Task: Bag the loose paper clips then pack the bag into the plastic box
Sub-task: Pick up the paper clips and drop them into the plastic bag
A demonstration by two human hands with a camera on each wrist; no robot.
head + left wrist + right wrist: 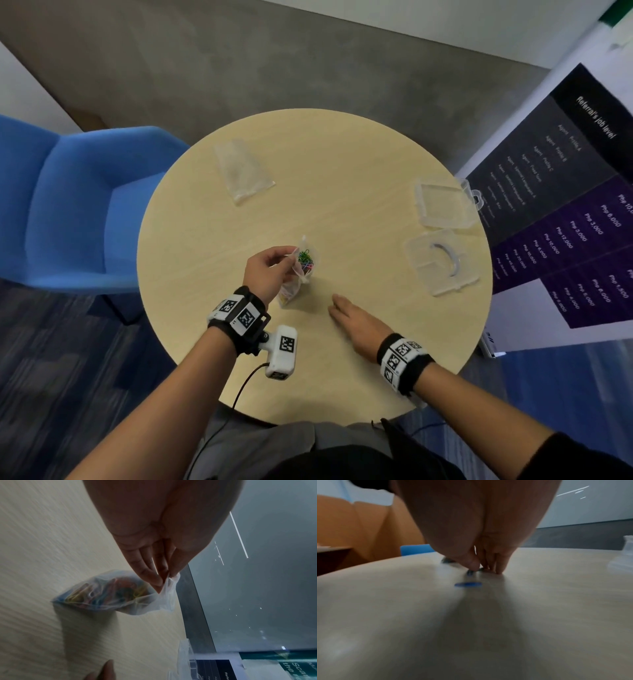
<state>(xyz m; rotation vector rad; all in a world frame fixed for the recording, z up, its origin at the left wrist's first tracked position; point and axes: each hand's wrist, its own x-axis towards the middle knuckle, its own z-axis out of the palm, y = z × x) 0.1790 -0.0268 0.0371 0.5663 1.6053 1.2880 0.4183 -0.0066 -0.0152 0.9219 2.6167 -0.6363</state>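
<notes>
Paper clips (109,593) fill the small bag (133,601) pinched at its mouth by the left hand (270,270); right hand (356,325) pinches a clip (475,570) on the table (342,171)

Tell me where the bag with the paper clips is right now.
In the head view the bag of paper clips sits mid-table, pinched at its mouth by the left hand, left of the plastic box.

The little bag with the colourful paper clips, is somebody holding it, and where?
Yes. The left hand pinches the bag by its open top edge; its bottom rests on the table.
</notes>
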